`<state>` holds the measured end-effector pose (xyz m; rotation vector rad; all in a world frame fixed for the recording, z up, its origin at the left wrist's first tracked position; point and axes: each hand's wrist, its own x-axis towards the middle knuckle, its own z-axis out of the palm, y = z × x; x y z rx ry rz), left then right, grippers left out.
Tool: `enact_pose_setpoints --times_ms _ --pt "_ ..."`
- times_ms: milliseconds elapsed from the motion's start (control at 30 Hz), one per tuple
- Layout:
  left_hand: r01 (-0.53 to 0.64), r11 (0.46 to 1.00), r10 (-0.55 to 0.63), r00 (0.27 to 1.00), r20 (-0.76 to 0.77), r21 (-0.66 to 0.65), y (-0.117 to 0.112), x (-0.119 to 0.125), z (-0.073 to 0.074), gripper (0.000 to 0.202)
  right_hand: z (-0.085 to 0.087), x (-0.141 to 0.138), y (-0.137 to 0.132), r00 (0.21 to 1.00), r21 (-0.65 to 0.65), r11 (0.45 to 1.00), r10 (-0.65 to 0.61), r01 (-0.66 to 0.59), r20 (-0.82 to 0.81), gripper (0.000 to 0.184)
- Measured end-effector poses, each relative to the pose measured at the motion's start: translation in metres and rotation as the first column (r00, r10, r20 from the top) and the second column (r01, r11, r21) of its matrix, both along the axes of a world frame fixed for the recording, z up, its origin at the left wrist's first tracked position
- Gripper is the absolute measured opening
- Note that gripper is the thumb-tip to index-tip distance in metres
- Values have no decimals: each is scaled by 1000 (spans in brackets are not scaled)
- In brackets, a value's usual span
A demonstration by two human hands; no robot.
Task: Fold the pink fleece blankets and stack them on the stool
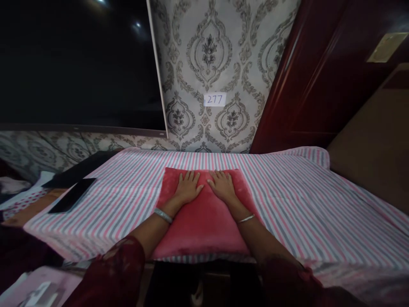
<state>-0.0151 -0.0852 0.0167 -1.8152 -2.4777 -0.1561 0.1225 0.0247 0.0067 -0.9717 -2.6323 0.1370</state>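
Note:
A folded red cloth lies in the middle of a table covered with a pink, grey and white striped cloth. My left hand rests flat on the far part of the red cloth, fingers stretched out. My right hand lies flat beside it, fingers spread, almost touching the left. Both palms press down on the fabric and hold nothing. A bangle circles each wrist.
A dark flat phone-like slab lies at the left edge of the striped cloth. A black screen hangs on the patterned wall, which bears a label reading 277. A dark red wooden door stands at the right.

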Motion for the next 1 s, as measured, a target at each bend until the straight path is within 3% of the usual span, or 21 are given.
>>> enact_pose_setpoints --times_ms 133,233,333,467,567,667,1000 --pt "11 998 -6 995 98 -54 -8 -3 21 66 18 8 -8 998 -80 997 -15 21 68 55" --pt "10 999 -6 994 110 -35 -35 -3 32 68 24 35 -23 998 -99 995 7 -2 57 57" --pt "61 996 -64 997 48 72 -77 5 23 70 12 72 -44 995 -40 995 94 -94 13 59" --pt "70 994 -69 998 -15 89 -116 19 -5 67 -13 103 -66 994 7 994 107 -107 17 61" --pt "68 991 -62 997 -54 119 -120 23 -20 64 -22 105 -71 997 46 996 83 -82 -6 59" --pt "85 989 -78 995 -59 121 -117 22 -23 64 -24 102 -72 997 59 995 79 -78 -17 58" --pt "21 1000 -21 1000 -9 -6 -113 28 2 63 -13 104 -74 998 44 998 49 -51 37 56"
